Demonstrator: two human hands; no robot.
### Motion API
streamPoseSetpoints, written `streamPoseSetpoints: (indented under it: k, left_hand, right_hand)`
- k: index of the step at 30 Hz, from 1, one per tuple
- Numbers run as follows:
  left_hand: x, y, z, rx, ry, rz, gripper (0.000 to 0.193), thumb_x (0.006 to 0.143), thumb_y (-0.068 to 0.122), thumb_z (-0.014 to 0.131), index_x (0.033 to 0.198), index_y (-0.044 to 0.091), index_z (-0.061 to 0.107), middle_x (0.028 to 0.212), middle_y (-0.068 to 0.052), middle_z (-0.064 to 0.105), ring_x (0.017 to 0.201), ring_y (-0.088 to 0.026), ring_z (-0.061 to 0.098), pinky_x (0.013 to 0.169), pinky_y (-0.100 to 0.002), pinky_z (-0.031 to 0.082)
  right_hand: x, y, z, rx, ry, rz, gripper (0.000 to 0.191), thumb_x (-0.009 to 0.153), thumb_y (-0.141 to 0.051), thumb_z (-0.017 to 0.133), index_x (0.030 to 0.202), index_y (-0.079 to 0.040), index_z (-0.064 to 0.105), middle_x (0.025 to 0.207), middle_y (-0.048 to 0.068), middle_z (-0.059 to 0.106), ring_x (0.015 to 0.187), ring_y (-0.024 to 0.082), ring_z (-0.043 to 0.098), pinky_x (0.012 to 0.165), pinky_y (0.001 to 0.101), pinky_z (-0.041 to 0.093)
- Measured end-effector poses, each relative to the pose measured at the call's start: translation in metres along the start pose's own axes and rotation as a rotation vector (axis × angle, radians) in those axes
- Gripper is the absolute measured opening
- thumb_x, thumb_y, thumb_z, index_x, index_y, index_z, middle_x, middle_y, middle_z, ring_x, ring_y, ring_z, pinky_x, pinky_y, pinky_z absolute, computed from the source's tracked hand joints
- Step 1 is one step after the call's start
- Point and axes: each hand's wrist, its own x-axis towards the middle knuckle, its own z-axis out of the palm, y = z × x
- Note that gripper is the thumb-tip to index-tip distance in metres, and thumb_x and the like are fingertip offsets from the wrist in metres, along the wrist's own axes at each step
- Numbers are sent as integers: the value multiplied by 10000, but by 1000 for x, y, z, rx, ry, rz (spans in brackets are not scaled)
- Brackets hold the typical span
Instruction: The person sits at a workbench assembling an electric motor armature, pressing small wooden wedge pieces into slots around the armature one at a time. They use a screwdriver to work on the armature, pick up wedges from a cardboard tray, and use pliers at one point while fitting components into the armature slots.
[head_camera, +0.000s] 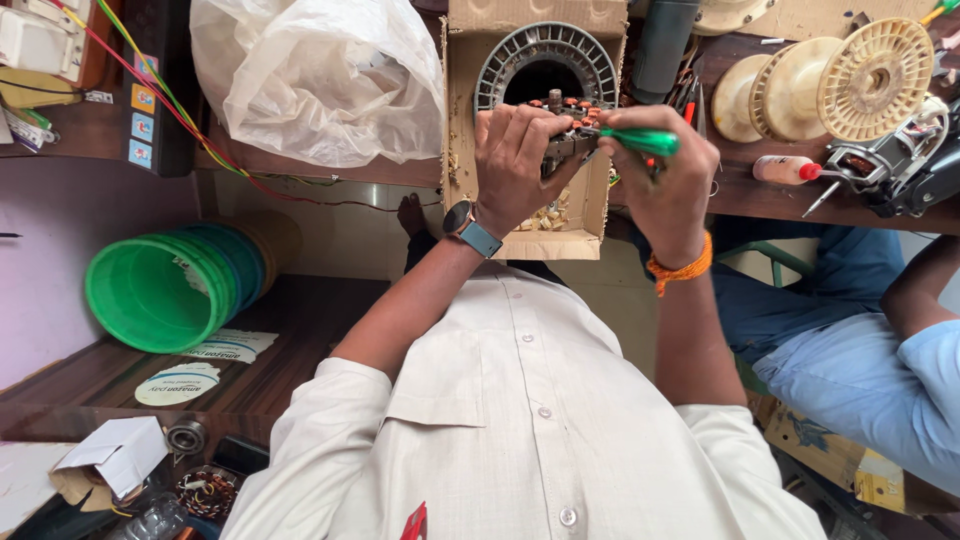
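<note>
Left hand (518, 160) has a closed grip on the motor part (565, 135); right hand (668, 185) grips a green-handled screwdriver (640, 141) against it, cardboard box (545, 215) just below.

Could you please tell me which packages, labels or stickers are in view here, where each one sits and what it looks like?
Cardboard box: open, brown, on the bench under both hands.
Plastic bag: white, crumpled, left of the box.
Round sticker: white and teal, on the dark shelf below the green buckets.
Small carton: white, flaps open, bottom left.
Square stickers: coloured, on a dark upright panel, upper left.

Left hand (520, 160) grips a motor part (568, 128); right hand (665, 185) holds, probably, a green-handled screwdriver (640, 141)
</note>
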Motion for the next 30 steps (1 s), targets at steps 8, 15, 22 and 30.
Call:
streamPoseSetpoints:
  k: [8,15,22,30]
  left_hand:
    - [-8,-7,-3,-68,-7,84,509,869,299,872,1267,136,601,1153,-54,626,1083,-250,596,951,-428,422]
    - [-9,-32,-24,-167,-85,159,533,892,-19,730,1379,119,562,1224,-65,651,1166,-258,613,991,-405,465]
    - [9,-14,-28,182,-275,337,454,926,5,719,1364,80,625,1128,-28,654,1005,-234,591,872,-416,447]
    - [25,-4,-45,-6,-381,334,542,914,105,767,1423,113,583,1267,-56,626,1169,-264,559,997,-430,464]
  right_hand:
    - [11,-6,-23,-157,-191,-95,167,981,-1,820,1099,29,705,1055,142,768,915,188,749,783,302,585]
    - [-56,14,-25,581,275,70,244,1067,-102,767,1205,29,615,1127,187,734,1000,233,761,869,348,670]
    - [-81,39,-6,506,295,92,218,1078,-35,751,1201,46,591,1189,198,720,1037,227,740,929,316,628]
    - [-67,54,11,562,319,45,201,1062,-13,728,1191,43,585,1190,191,718,1109,234,742,977,332,633]
